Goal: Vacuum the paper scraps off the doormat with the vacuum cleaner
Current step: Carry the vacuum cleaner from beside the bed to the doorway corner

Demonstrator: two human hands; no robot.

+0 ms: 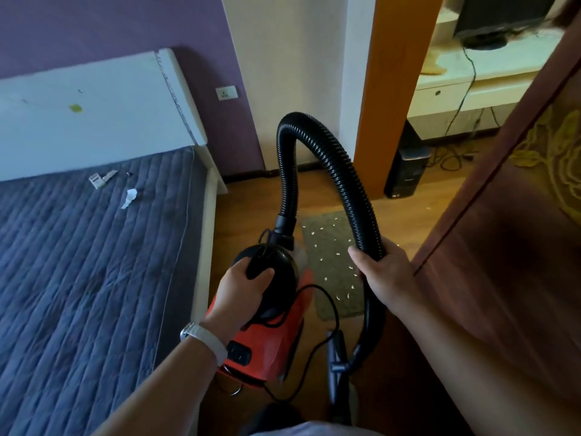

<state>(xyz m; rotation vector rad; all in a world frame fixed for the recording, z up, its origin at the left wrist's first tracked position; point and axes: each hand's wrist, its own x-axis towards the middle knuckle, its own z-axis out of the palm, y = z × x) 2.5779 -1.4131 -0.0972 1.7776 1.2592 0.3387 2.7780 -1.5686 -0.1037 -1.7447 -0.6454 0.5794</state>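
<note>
Fingers (356, 256) wrap hose (342, 171) above doormat (327, 247) edge.

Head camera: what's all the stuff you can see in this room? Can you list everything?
vacuum: one, orange and black, held up beside the bed
hose: one, black, arching up from the vacuum to the right hand
cord: one, black, looping by the vacuum
doormat: one, grey-green, on the wood floor ahead
scraps: many, white, scattered on the doormat
bed: one, blue-grey quilted cover, left
headboard: one, white, at the purple wall
paper bits: a few, white, on the bed
outlet: one, white, on the wall
computer tower: one, black, on the floor past the orange doorframe
watch: one, white strap, left wrist
left hand: one, gripping the vacuum's handle
right hand: one, gripping the hose
</note>
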